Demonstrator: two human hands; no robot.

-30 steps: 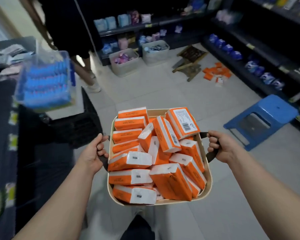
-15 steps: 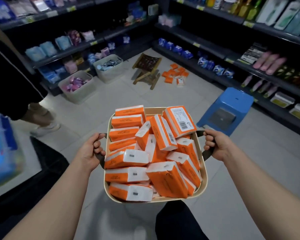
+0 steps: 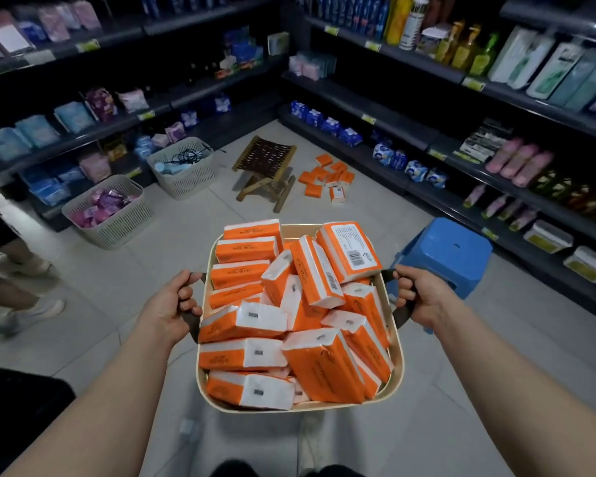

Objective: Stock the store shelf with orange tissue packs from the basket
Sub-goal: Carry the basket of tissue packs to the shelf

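I carry a cream basket in front of me, heaped with several orange tissue packs. My left hand is shut on the basket's dark left handle, and my right hand is shut on the right handle. More orange tissue packs lie loose on the floor ahead, beside the dark store shelf that runs along the right.
A wooden folding stool stands mid-aisle ahead. A blue plastic stool sits just right of the basket. Two grey baskets stand by the left shelves. Another person's legs are at the left edge.
My view has swung right and moved down the aisle; the right shelves and the blue stool are closer. Both hands keep hold of the basket handles. The other person has slid to the left edge.
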